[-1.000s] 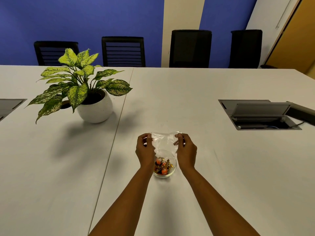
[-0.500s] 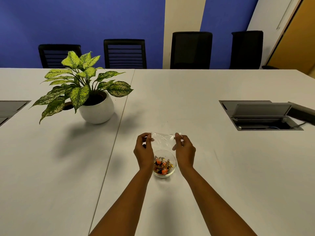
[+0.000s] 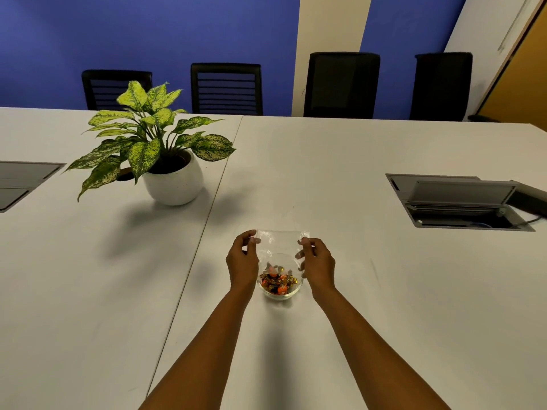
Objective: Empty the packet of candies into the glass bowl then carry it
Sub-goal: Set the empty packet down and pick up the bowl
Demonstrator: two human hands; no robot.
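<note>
On the near middle of the table: a glass bowl (image 3: 280, 287) stands on the white table (image 3: 355, 321), just right of the seam between 2 tabletop panels.
Bowl contents: candies (image 3: 277, 282) in orange, gold and dark wrappers lie heaped in the bottom of the bowl.
Packet: a clear plastic packet (image 3: 281, 241) hangs over the far side of the bowl, stretched flat between both hands, its lower edge reaching down toward the bowl rim; it looks see-through and nearly empty, and I cannot tell whether any candy is left inside.
Left hand: the left hand (image 3: 242, 261) sits just left of the bowl, thumb and fingers pinched together on the packet's upper left corner.
Right hand: the right hand (image 3: 318, 263) sits just right of the bowl, thumb and fingers clamped on the packet's upper right corner and right edge.
Arms: 2 bare forearms reach in from the near edge and converge toward the bowl.
Far left: a potted plant (image 3: 154, 143) with speckled green leaves stands in a round white pot (image 3: 174, 184), well apart from the bowl.
Right side: a cable hatch (image 3: 461, 202) is set into the tabletop with its lid raised.
Left edge: a second hatch (image 3: 20, 182) lies flush in the table, partly cut off by the frame.
Far side: 4 black chairs (image 3: 343, 84) stand behind the table against a blue wall (image 3: 148, 34).
</note>
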